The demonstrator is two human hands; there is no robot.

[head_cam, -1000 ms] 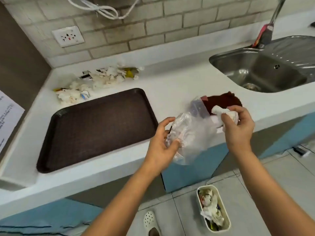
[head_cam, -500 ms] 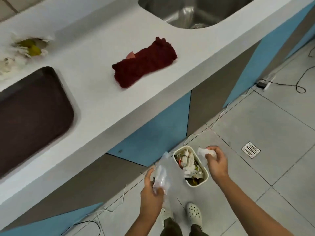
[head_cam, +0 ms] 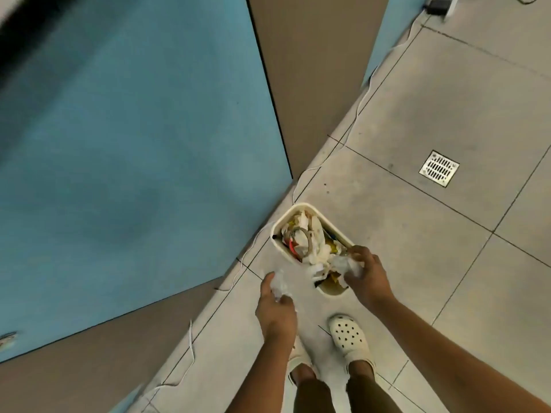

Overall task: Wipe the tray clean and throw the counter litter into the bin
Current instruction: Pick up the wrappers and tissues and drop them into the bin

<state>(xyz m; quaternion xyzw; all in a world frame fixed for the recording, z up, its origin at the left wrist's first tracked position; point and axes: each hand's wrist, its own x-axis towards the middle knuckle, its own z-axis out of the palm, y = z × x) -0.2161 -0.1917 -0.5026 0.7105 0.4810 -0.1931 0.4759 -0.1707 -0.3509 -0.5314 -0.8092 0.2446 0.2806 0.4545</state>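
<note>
A small cream bin [head_cam: 301, 209] stands on the tiled floor, full of crumpled paper and wrappers. My right hand [head_cam: 368, 277] is over the bin's near end and holds a crumpled white tissue [head_cam: 347, 265] just above the litter. My left hand [head_cam: 275, 305] hovers left of the bin and grips a clear plastic bag [head_cam: 307, 323], which hangs down over my feet. The tray and the counter top are out of view.
Blue and brown cabinet fronts [head_cam: 134, 129] fill the left side. A thin white cable [head_cam: 190, 347] runs along the floor at their base. A metal floor drain [head_cam: 439, 168] lies to the right. My feet in white clogs [head_cam: 348, 338] stand just behind the bin.
My view has dropped from the counter to the floor. Both hands have moved down to the bin, the right one now over it with the tissue, the left still holding the plastic bag.
</note>
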